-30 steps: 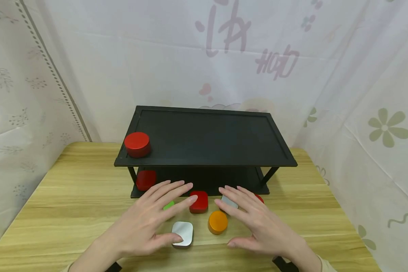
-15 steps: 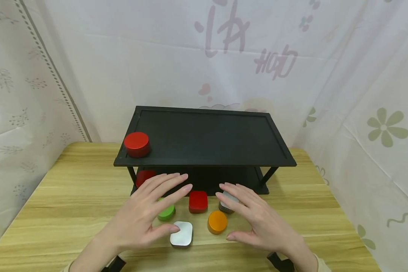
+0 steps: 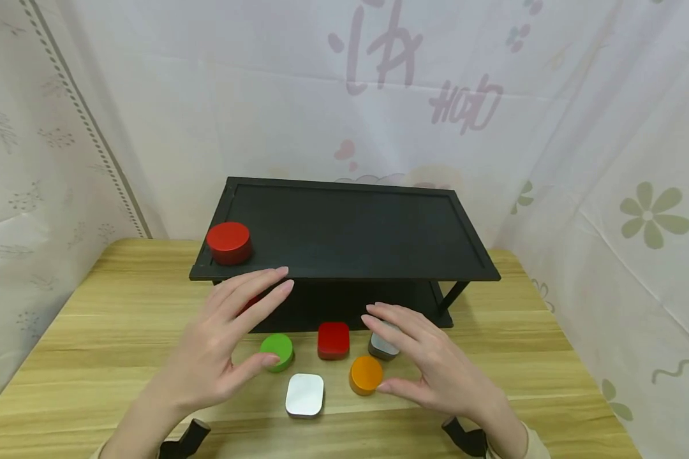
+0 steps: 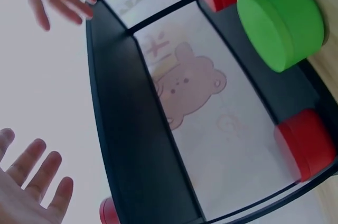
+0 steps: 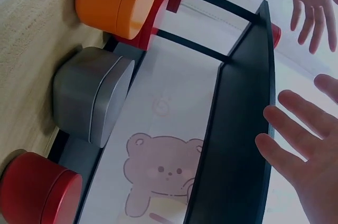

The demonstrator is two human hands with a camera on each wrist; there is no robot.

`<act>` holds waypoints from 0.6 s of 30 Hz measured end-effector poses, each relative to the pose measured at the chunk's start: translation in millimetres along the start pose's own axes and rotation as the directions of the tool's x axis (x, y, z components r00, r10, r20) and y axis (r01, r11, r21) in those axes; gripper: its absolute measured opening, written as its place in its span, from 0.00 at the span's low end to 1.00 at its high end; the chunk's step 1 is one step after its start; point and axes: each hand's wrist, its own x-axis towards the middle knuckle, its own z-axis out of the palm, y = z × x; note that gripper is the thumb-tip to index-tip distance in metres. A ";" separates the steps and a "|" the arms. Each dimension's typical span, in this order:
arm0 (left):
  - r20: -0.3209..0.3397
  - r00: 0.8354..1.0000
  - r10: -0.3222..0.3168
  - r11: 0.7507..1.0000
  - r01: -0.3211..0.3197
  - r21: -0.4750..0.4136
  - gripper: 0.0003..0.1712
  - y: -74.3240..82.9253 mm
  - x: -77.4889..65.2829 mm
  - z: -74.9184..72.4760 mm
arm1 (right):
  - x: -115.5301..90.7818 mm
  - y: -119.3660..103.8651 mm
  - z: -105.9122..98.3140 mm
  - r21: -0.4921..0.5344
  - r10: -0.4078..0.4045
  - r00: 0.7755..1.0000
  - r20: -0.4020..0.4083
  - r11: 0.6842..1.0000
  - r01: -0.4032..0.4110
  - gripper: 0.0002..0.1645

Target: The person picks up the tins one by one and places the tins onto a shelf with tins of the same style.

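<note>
My left hand, fingers spread and holding nothing, hovers in front of the black two-tier rack. Its thumb overlaps the green round tin in the head view. My right hand is also empty, its thumb tip beside the orange round tin and its fingers over a silver square tin. Between the hands lie a red square tin and a whitish square tin. A red tin on the lower tier is mostly hidden by my left hand in the head view.
On the upper tier's left end stands a red round tin. Another red tin, hidden behind my right hand in the head view, shows in the right wrist view. Printed cloth hangs around the wooden table.
My left hand has moved left and up, uncovering the green tin and the whitish tin. My right hand has shifted slightly left. The tins keep their places.
</note>
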 end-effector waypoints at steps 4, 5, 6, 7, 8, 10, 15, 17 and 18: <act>-0.027 1.000 -0.011 1.000 0.010 -0.009 0.36 -1.6 0.3 -7.0 | 0.0 1.3 1.4 0.012 0.028 1.000 0.007 1.000 -0.028 0.44; -0.029 0.999 -0.014 1.000 0.014 -0.005 0.36 -1.8 0.1 -8.3 | -0.2 1.8 1.7 0.016 0.034 0.999 0.009 0.999 -0.034 0.44; -0.031 0.999 -0.018 1.000 0.018 -0.001 0.36 -1.9 -0.1 -9.5 | -0.4 2.2 2.0 0.016 0.039 0.999 0.011 0.999 -0.039 0.44; -0.032 0.999 -0.023 1.000 0.024 0.003 0.36 -1.9 -0.6 -10.5 | -0.6 2.6 2.3 0.019 0.043 0.999 0.012 0.999 -0.043 0.44; -0.034 0.999 -0.027 1.000 0.027 0.006 0.36 -2.0 -1.1 -11.4 | -0.8 3.0 2.6 0.019 0.046 0.999 0.014 0.999 -0.046 0.44; -0.039 0.999 -0.035 0.999 0.035 0.008 0.36 -2.2 -2.0 -12.8 | -1.2 3.8 3.2 0.020 0.050 0.999 0.015 0.999 -0.051 0.45; -0.068 0.996 -0.050 0.999 0.050 -0.013 0.37 -3.6 -3.6 -15.1 | -2.0 4.9 4.6 0.021 0.059 0.998 0.016 0.998 -0.059 0.44; -0.090 0.995 -0.053 0.998 0.051 -0.022 0.37 -4.6 -4.3 -15.7 | -2.1 5.0 4.8 0.021 0.062 0.998 0.016 0.998 -0.062 0.43; -0.102 0.993 -0.056 0.998 0.053 -0.029 0.37 -5.1 -4.8 -16.0 | -2.2 5.1 4.8 0.021 0.063 0.998 0.016 0.998 -0.064 0.43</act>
